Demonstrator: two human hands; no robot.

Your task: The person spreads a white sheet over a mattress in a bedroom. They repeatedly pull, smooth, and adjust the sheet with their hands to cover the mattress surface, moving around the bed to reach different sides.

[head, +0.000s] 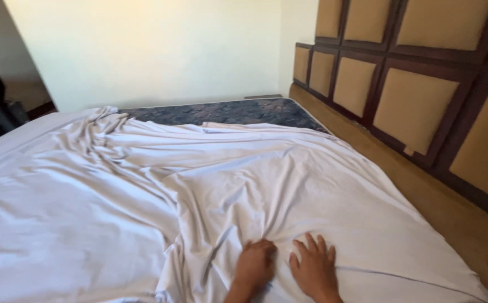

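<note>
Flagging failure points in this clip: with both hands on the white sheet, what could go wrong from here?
The left hand bunches the white sheet, so pulling may deepen the wrinkles. The far patterned mattress corner is bare; a tug could uncover more. The right hand lies flat, perhaps pinning the cloth.

Bed mattress (238,111) with dark floral ticking, exposed only along the far edge; a white sheet (143,191) lies directly on it, rumpled and creased, covering most of the surface; sheet overhangs the left side.
</note>
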